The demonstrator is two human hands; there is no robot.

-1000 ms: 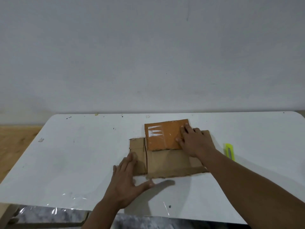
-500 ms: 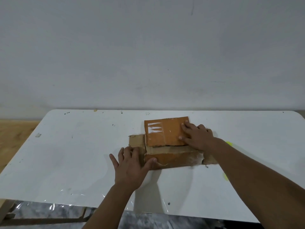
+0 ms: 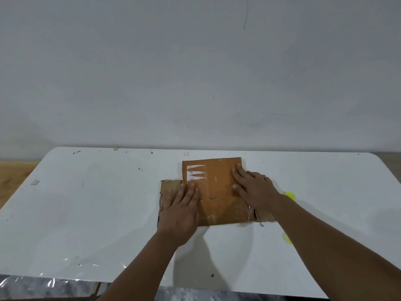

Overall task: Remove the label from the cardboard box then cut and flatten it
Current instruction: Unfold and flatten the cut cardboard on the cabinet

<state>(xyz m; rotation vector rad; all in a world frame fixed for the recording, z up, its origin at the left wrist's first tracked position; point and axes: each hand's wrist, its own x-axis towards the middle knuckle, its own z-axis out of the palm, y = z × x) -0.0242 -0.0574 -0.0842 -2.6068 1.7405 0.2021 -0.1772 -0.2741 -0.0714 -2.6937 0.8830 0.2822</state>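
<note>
A grey wall [image 3: 195, 72] fills the upper half of the frame. Below it a white counter [image 3: 97, 213] spans the lower half. At centre lies the cardboard box [image 3: 217, 192], flattened on the counter, orange tape over its panels and white label remnants [image 3: 196, 171] at its upper left. The left hand [image 3: 180, 211] lies flat, fingers spread, palm down on the box's left part; the right hand [image 3: 256, 190] lies flat on its right part, gripping nothing. A yellow object [image 3: 290, 195] peeks out beside the right wrist
</note>
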